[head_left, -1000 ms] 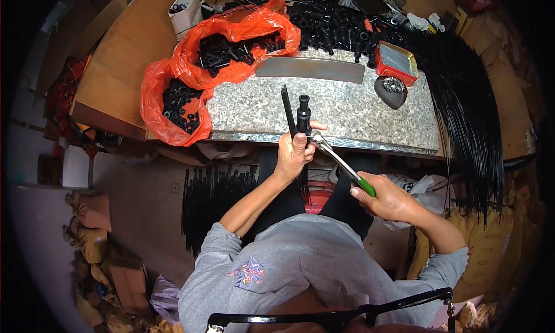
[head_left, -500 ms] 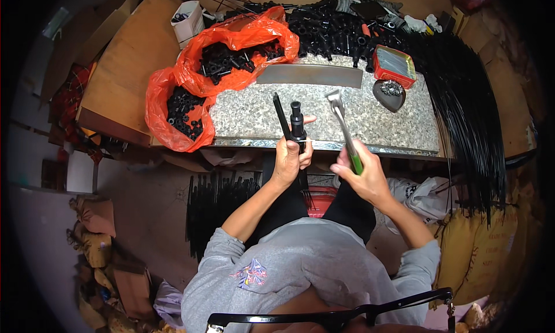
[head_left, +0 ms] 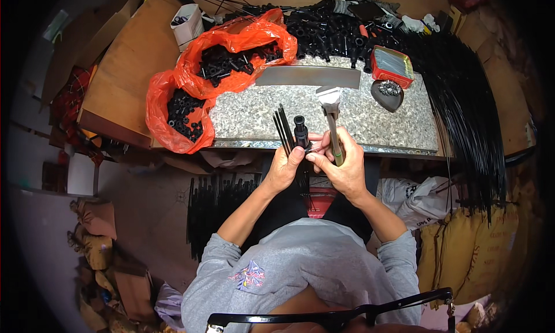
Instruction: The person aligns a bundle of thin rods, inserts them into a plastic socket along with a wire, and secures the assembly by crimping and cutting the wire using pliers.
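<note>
My left hand point(head_left: 281, 172) is closed around a stepped black tubular part point(head_left: 300, 129), held upright just off the table's front edge. Several thin black rods point(head_left: 282, 126) stick up from the same grip, beside the tube. In my right hand point(head_left: 349, 172) is a hammer point(head_left: 329, 100) with a metal head and a green grip, its head pointing away from me. The right thumb and fingertips meet at the base of the tube, touching or nearly touching the left fingers. Whatever small piece they pinch there is too small to make out.
Two red plastic bags point(head_left: 191, 72) of small black parts stand at the left of the stone slab point(head_left: 248, 116). A metal plate point(head_left: 309, 76) lies at its back. A red tin point(head_left: 393, 67), a dark dish point(head_left: 386, 96) and long black rods point(head_left: 468, 113) are at the right.
My right hand has moved left with the hammer, bringing its fingertips to the base of the tube. The hammer stands more upright. The rods in my left hand have fanned apart a little.
</note>
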